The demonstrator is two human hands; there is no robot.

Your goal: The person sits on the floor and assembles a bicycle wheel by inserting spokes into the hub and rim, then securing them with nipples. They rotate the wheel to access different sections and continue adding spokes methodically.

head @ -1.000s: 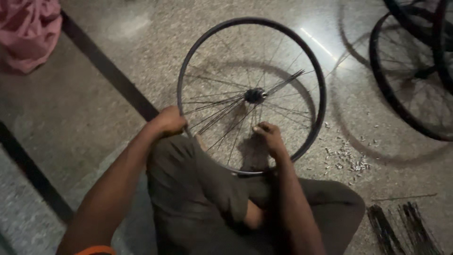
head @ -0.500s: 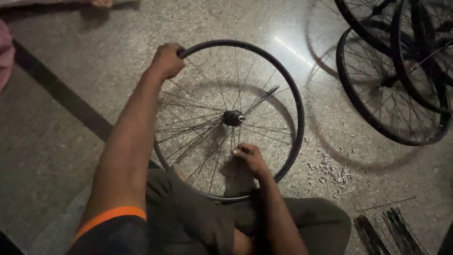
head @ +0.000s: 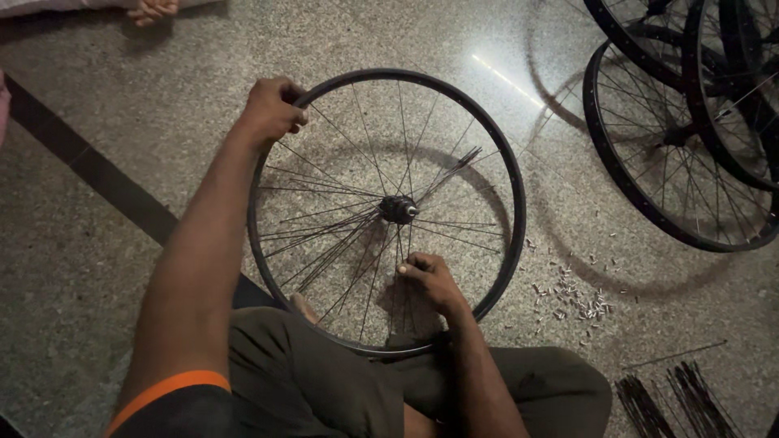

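Wheel: our bicycle wheel (head: 386, 212) stands on the floor (head: 97, 268) before our knees.
Right: nipples (head: 572, 296) scattered just beside it.
Far-right corner: finished wheels (head: 682, 138).
Near-right corner: loose spokes (head: 673, 397).

A speckled stone floor (head: 97, 292) fills the view, crossed at the left by a dark inlaid stripe (head: 89, 166); a bright streak of reflected light (head: 507, 79) lies on it near the top. At the upper right several finished black wheels (head: 682, 154) lie overlapping one another; a scatter of small pale metal nipples (head: 572, 296) lies on the floor below them; a bundle of loose dark spokes (head: 673, 397) lies at the lower right corner, with one single spoke (head: 673, 354) just above it. At the top left edge another person's foot (head: 150, 10) shows beside pink cloth (head: 49, 5).
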